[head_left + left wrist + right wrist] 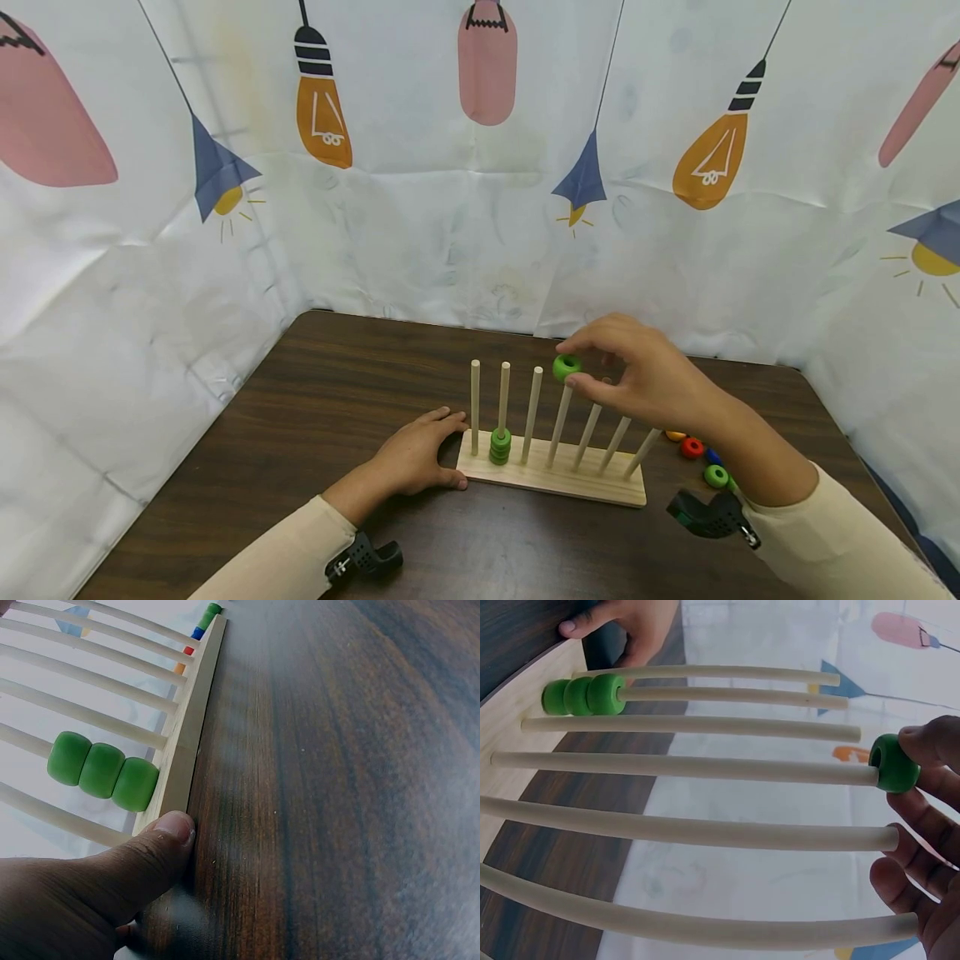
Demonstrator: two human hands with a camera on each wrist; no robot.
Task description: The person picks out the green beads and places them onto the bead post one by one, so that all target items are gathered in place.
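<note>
A wooden base (551, 475) carries several upright pegs in a row. Three green beads (102, 771) are stacked on the second peg from the left. The left hand (416, 454) rests at the base's left end, its thumb against the front edge and its fingers around the end. The right hand (648, 371) pinches a green bead (566, 367) between thumb and fingers. In the right wrist view that bead (895, 763) is at the tip of the fourth peg (705, 768); whether it is on the peg is hard to tell.
Loose beads lie on the brown table (300, 433) to the right of the base: a red one (692, 448), a green one (716, 476), a blue one (713, 457) and an orange one (675, 436), partly behind the right forearm. A patterned white cloth (420, 242) hangs behind the table.
</note>
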